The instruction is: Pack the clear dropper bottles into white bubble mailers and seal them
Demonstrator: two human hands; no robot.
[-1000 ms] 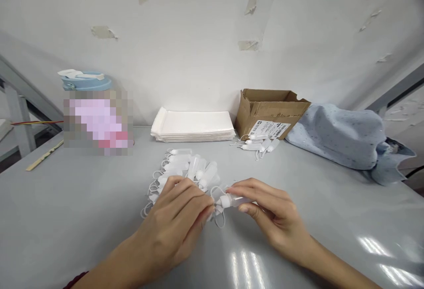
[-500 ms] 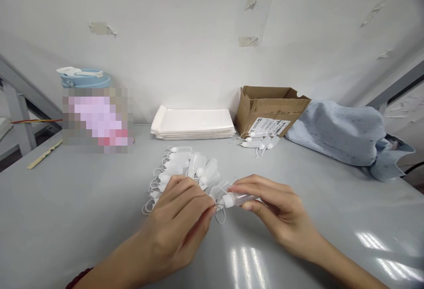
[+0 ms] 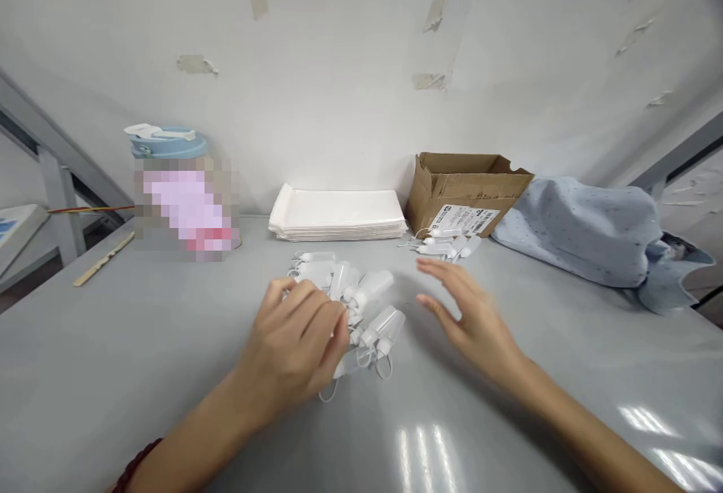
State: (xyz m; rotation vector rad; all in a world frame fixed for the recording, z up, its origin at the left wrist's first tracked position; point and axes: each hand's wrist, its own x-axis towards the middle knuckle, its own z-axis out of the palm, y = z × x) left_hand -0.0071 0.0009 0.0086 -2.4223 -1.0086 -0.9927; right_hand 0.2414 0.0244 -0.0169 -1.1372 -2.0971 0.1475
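Note:
Several small clear bottles with white caps and looped cords [image 3: 370, 290] lie in a loose pile on the grey table [image 3: 186, 327]. Over the pile's left side, my left hand [image 3: 299, 342] has its fingers pressed together; what they hold, if anything, is hidden. Part of the pile is covered by that hand. My right hand [image 3: 471, 320] is to the right of the pile, fingers apart and holding nothing. A smaller group of similar bottles [image 3: 434, 248] lies behind it, in front of the cardboard box [image 3: 468, 192].
A stack of white padded sheets or envelopes [image 3: 339, 214] lies by the wall. Blue fabric [image 3: 587, 229] is at the right. At the left are a blue-lidded container [image 3: 169, 145], partly pixelated, and a thin wooden stick [image 3: 105, 260].
My right hand has let go of the bottle it held and moved up and right, its fingers opening. My left hand has shifted slightly left. The camera view has shifted a little.

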